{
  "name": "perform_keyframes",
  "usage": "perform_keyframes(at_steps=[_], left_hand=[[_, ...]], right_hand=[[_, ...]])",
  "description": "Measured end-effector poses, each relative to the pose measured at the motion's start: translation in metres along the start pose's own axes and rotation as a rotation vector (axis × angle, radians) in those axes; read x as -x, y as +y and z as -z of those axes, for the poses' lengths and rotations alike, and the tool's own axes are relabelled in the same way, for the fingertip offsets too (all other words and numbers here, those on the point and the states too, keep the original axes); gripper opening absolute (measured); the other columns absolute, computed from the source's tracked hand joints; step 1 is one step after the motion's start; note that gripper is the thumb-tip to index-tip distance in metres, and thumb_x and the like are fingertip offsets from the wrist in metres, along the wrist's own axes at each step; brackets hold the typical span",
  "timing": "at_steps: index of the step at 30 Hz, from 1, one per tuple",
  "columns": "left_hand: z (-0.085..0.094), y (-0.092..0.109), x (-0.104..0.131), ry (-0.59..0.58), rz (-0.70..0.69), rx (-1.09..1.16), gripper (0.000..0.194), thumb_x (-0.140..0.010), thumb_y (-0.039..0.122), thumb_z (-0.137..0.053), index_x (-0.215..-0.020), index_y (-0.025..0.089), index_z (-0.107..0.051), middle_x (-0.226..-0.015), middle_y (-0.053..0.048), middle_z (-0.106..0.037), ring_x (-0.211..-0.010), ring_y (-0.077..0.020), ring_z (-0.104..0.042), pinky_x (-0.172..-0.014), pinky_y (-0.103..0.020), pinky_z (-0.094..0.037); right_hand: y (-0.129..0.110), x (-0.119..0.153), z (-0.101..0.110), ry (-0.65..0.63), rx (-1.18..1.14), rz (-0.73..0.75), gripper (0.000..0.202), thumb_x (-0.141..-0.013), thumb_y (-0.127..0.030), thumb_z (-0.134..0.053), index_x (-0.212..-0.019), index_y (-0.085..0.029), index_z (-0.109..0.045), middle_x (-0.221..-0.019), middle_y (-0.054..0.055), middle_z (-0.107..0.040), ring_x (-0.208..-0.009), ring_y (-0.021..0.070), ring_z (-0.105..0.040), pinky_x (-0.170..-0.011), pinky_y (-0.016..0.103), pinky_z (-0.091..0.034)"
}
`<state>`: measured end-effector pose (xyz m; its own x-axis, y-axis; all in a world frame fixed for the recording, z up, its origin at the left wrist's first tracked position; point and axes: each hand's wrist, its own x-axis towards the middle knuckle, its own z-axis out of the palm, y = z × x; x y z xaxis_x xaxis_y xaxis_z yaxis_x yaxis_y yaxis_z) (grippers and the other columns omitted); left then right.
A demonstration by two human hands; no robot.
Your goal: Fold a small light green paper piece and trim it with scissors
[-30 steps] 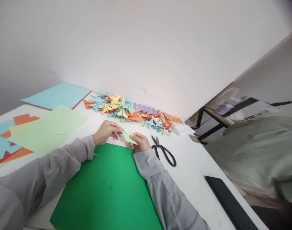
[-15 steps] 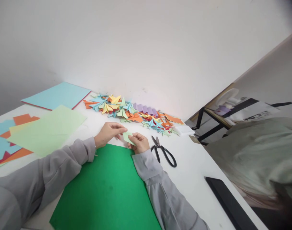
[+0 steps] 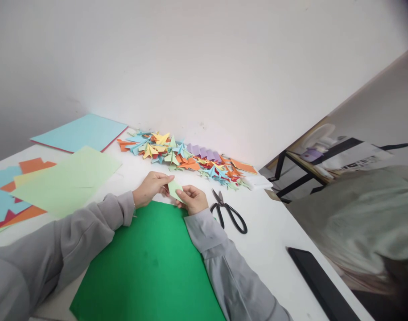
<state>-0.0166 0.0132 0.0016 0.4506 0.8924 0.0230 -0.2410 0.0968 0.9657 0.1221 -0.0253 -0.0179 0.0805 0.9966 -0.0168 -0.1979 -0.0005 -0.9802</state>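
Note:
Between my two hands is a small piece of light green paper (image 3: pixel 175 189), held above the far edge of a large green sheet (image 3: pixel 150 263). My left hand (image 3: pixel 152 187) pinches its upper left corner between thumb and fingers. On the lower right side, my right hand (image 3: pixel 193 199) grips the same piece with the thumb on top. The fingers underneath are partly hidden. Just right of my right hand lie black-handled scissors (image 3: pixel 228 211), their blades slightly apart. Beyond my hands, a pile of small folded paper planes (image 3: pixel 177 154) in several colours runs along the wall.
Light green sheets (image 3: pixel 70 180) and coloured paper scraps (image 3: pixel 6 191) cover the left of the white table (image 3: pixel 257 240). Blue paper (image 3: pixel 81 133) lies at the back left. A black flat object (image 3: pixel 319 281) is near the right edge. A person in a pale green garment (image 3: pixel 367 218) is beyond it.
The light green piece has turned a little between my fingers and shows more of its surface. My left fingers have shifted slightly along its corner.

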Motion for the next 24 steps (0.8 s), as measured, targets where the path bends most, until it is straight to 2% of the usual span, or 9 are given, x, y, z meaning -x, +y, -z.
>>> perform_keyframes(at_steps=[5,13,18,24], left_hand=[[0.0019,-0.0019,-0.0019,0.028,0.024,0.112,0.035,-0.068,0.040,-0.057,-0.061,0.006,-0.059,-0.051,-0.005,-0.055,-0.045,-0.0111,-0.051,-0.044,-0.024,-0.042],[-0.0003,0.0046,0.0000,0.080,0.041,0.146,0.049,-0.069,0.054,-0.048,-0.066,0.006,-0.060,-0.053,-0.007,-0.057,-0.048,-0.0124,-0.053,-0.046,-0.025,-0.044],[0.0012,0.0001,-0.0008,0.117,-0.096,-0.053,0.033,-0.056,0.038,-0.068,-0.071,0.010,-0.062,-0.058,-0.002,-0.058,-0.045,-0.0093,-0.051,-0.046,-0.023,-0.043],[0.0000,-0.0017,0.0002,0.152,-0.162,-0.159,0.030,-0.053,0.031,-0.070,-0.074,0.011,-0.063,-0.058,-0.001,-0.058,-0.045,-0.0083,-0.051,-0.046,-0.022,-0.042]], right_hand=[[-0.0006,0.0009,-0.0015,0.014,0.016,0.003,0.028,-0.047,-0.034,-0.074,-0.061,-0.015,-0.058,-0.039,-0.003,-0.057,-0.033,0.0094,-0.051,-0.032,0.019,-0.041],[-0.0013,0.0004,-0.0007,0.069,-0.005,-0.031,0.030,-0.044,-0.035,-0.076,-0.059,-0.016,-0.057,-0.040,-0.004,-0.057,-0.034,0.0103,-0.052,-0.033,0.020,-0.043],[-0.0013,-0.0001,-0.0002,0.078,-0.007,-0.048,0.029,-0.046,-0.033,-0.075,-0.060,-0.016,-0.057,-0.038,-0.005,-0.056,-0.033,0.0093,-0.051,-0.033,0.019,-0.043],[-0.0018,-0.0001,-0.0004,0.093,-0.007,-0.058,0.030,-0.046,-0.034,-0.075,-0.060,-0.016,-0.057,-0.038,-0.006,-0.054,-0.033,0.0097,-0.051,-0.033,0.020,-0.043]])
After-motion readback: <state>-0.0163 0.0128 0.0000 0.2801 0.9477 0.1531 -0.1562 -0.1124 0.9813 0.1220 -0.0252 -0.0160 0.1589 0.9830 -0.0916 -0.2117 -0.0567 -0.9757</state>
